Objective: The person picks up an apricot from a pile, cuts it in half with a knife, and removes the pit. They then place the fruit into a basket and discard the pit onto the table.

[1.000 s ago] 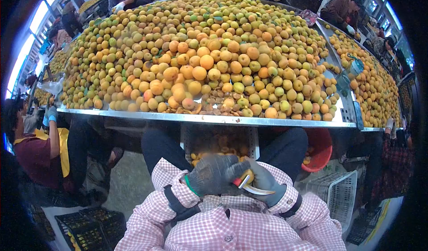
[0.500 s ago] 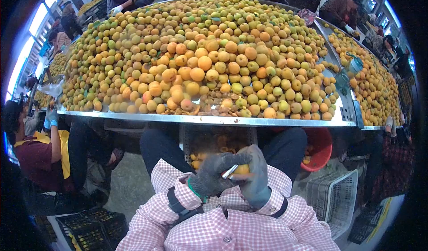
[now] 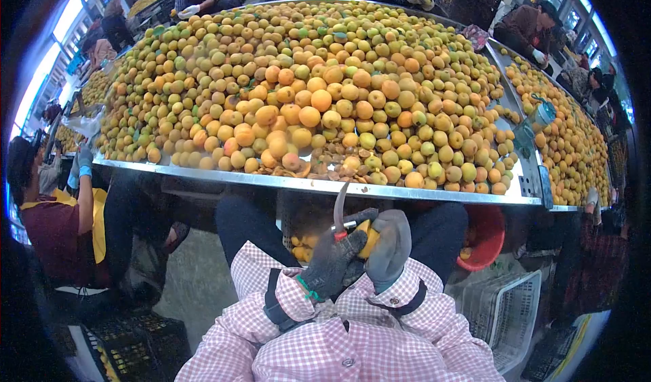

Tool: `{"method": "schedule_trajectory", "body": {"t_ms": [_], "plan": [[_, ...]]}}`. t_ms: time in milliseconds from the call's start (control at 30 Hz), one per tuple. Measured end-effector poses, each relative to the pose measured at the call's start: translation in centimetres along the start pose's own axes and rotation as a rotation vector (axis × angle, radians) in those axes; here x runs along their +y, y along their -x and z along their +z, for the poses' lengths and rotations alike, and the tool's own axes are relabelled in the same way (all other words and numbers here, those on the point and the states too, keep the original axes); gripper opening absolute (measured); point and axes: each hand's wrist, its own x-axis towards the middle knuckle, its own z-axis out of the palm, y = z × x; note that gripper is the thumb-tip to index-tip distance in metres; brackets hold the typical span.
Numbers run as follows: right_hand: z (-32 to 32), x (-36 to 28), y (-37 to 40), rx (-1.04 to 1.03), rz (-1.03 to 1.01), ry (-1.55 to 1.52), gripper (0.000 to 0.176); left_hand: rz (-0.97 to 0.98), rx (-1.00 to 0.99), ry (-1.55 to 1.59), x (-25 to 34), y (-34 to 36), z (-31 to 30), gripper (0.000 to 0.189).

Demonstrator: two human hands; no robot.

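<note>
My left hand [image 3: 330,263], in a dark knit glove with a green cuff edge, is closed around a small knife [image 3: 340,212]. Its curved blade points up toward the table edge, with a red part at its base. My right hand [image 3: 388,248], in a grey glove, grips an orange-yellow apricot [image 3: 369,240] close beside the left fingers. The fruit looks cut open, though the gloves hide part of it. Below the hands' far side, a crate [image 3: 288,212] between my knees holds apricot pieces [image 3: 303,247].
A metal-edged table [image 3: 271,179] in front bears a heap of apricots [image 3: 305,83], with scraps near its front edge. A red basin [image 3: 487,236] and a white crate [image 3: 519,314] stand to the right. A bottle [image 3: 542,116] lies on the divider. Co-workers sit around the tables.
The knife has swung upright, its blade now showing above my left hand. The apricot, earlier mostly covered, shows as split between my hands. The view has shifted slightly.
</note>
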Motion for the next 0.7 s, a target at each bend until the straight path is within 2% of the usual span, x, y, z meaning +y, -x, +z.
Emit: {"method": "schedule_trajectory", "body": {"t_ms": [67,133,167,233,267,300,367,400,433,500,533,567,600,633,667,700], "plan": [[0.0,0.0,-0.8,-0.013,-0.032,0.046,0.014,-0.038,0.049,0.053,0.0,-0.7,-0.1,0.043],[-0.4,-1.0,-1.7,-0.217,0.422,0.125,0.021,0.196,0.084,-0.247,-0.8,-1.6,-0.9,0.042],[-0.7,-1.3,-1.7,-0.213,0.417,0.127,0.021,0.201,0.080,-0.247,-0.3,-1.7,-0.9,0.042],[-1.3,-1.9,-0.8,-0.302,0.856,-0.327,0.026,0.531,-0.074,-0.769,0.8,-1.7,-1.3,0.047],[-0.7,-2.1,-0.1,-0.201,0.733,-0.416,0.022,0.514,-0.077,-0.744,0.5,-1.6,-1.5,0.048],[-0.7,-2.3,0.2,-0.197,0.736,-0.416,0.022,0.511,-0.080,-0.745,0.2,-1.3,-1.4,0.048],[-0.6,-2.7,0.4,-0.122,0.359,0.025,0.020,0.386,-0.092,-0.524,0.4,-0.9,-0.4,0.052],[0.1,-2.8,1.4,0.015,0.463,-0.111,0.020,0.386,-0.090,-0.526,0.5,-0.7,-0.1,0.052],[0.1,-2.7,1.5,0.013,0.466,-0.112,0.020,0.444,-0.049,-0.458,0.6,-0.6,0.2,0.051],[-0.1,-2.5,1.5,-0.080,0.077,-0.133,0.028,0.504,-0.007,-0.388,0.9,-0.5,0.6,0.051],[-0.3,-2.2,1.2,-0.217,-0.036,-0.137,0.035,0.323,0.050,-0.102,1.2,-0.5,0.8,0.045],[-0.2,-2.7,0.4,-0.218,-0.043,-0.141,0.035,0.144,0.098,0.177,1.5,-0.6,0.8,0.040],[0.0,-3.8,-0.4,-0.184,0.071,-0.179,0.042,0.164,0.092,0.003,1.4,-0.5,0.1,0.044],[0.2,-4.5,-0.7,-0.152,0.191,-0.216,0.050,0.167,0.103,0.003,1.1,-0.7,-0.9,0.044],[0.1,-3.9,-0.7,-0.153,0.458,-0.296,0.048,0.091,0.131,-0.071,1.4,-1.1,-1.4,0.043],[-0.4,-3.9,-0.8,-0.152,0.456,-0.292,0.048,0.016,0.152,-0.143,1.8,-1.4,-1.6,0.042]]}}
